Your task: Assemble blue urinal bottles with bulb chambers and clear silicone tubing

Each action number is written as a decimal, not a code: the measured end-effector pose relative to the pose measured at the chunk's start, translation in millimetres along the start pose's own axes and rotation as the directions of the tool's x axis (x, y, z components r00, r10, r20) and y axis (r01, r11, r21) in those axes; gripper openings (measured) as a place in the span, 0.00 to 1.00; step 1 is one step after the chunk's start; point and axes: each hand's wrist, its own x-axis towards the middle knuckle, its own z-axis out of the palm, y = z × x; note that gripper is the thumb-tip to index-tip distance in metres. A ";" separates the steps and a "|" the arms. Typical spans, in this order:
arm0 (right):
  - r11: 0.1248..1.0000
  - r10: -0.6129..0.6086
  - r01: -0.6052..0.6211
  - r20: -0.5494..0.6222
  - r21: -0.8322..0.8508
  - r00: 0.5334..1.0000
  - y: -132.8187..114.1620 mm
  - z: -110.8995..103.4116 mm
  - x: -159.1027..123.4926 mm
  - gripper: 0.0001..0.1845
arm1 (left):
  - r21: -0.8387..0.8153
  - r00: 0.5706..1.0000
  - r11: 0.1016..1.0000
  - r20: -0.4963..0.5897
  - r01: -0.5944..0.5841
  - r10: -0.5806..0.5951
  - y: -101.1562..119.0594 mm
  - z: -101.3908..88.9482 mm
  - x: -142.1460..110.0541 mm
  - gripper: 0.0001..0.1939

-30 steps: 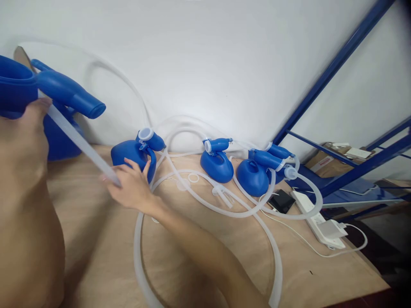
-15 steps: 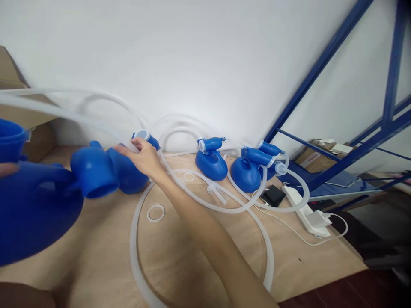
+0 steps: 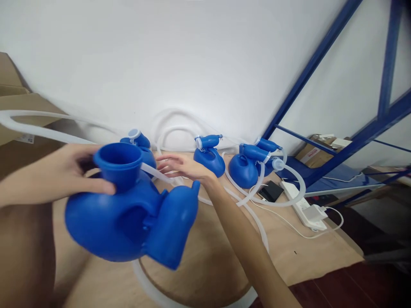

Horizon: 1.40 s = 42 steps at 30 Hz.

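Note:
My left hand (image 3: 80, 175) is closed around the neck of a blue plastic urinal bottle (image 3: 105, 226), held above the table. Its wide mouth faces up, and a blue spouted cap piece (image 3: 173, 226) hangs attached at its right side. Behind it, my right hand (image 3: 184, 166) has its fingers stretched out, near a translucent white tube (image 3: 157, 172); whether they touch is unclear. Another blue urinal bottle (image 3: 146, 155) stands by the wall, partly hidden behind the held one.
More blue urinal bottles (image 3: 210, 162) with tubes stand along the wall. To the right lie a black phone-like device (image 3: 271, 191) and a white power strip (image 3: 297, 204) with a charger. A blue metal rack (image 3: 314, 68) rises there; cardboard boxes (image 3: 28, 107) are at left.
My left hand has brought the urinal bottle rightward from the left edge toward the middle. My right hand has moved right, away from the standing bottle, its fingers now extended.

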 end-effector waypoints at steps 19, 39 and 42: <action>0.993 0.059 -0.024 0.300 -0.116 0.952 26.5 -78.0 -115.8 0.43 | -0.246 0.961 0.942 0.212 0.229 -0.179 -27.0 112.7 -101.2 0.38; 0.927 0.237 -0.110 0.332 -0.359 0.913 -0.9 -83.1 -133.9 0.35 | -0.011 0.946 0.998 0.317 -0.064 0.064 -102.7 178.3 -139.6 0.41; 0.935 0.223 -0.137 0.239 -0.328 0.945 0.9 -87.6 -135.9 0.34 | 0.207 0.910 0.945 0.382 -0.252 0.159 -114.2 166.4 -122.8 0.35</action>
